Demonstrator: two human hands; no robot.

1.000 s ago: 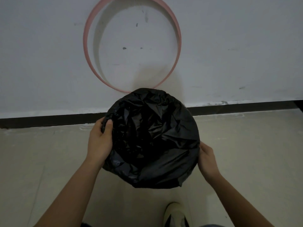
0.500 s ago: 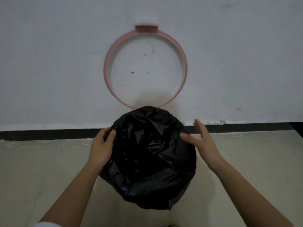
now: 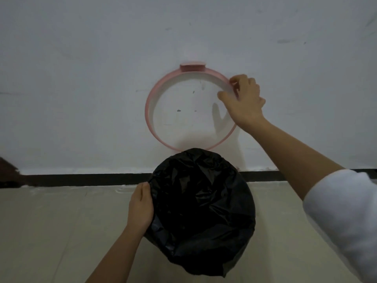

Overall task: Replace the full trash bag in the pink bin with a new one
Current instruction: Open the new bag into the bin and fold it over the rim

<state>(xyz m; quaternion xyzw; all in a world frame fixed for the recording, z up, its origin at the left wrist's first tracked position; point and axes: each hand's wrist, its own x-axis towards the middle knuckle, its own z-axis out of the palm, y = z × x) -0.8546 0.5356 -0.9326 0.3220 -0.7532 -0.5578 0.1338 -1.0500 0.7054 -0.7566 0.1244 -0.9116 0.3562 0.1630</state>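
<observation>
A black trash bag [image 3: 202, 209] covers a round bin, low in the middle of the head view, over the floor. My left hand [image 3: 140, 207] grips the bag's left rim. Above it, a pink ring [image 3: 150, 111] hangs on the wall from a pink bracket [image 3: 192, 67]; the wall shows through the ring. My right hand [image 3: 242, 99] is raised to the ring's upper right and pinches its edge between thumb and fingers. The bag hides the ring's lowest part.
A white wall [image 3: 81, 78] fills the upper half, with a dark baseboard strip [image 3: 81, 179] along its foot. Beige floor [image 3: 61, 231] lies below. A dark brown shape [image 3: 8, 170] shows at the left edge. A white sleeve [image 3: 346, 211] covers my right upper arm.
My right hand left the bag's right side, rose and took hold of the pink ring's upper right edge. The left hand stayed on the bag. The view tilted up.
</observation>
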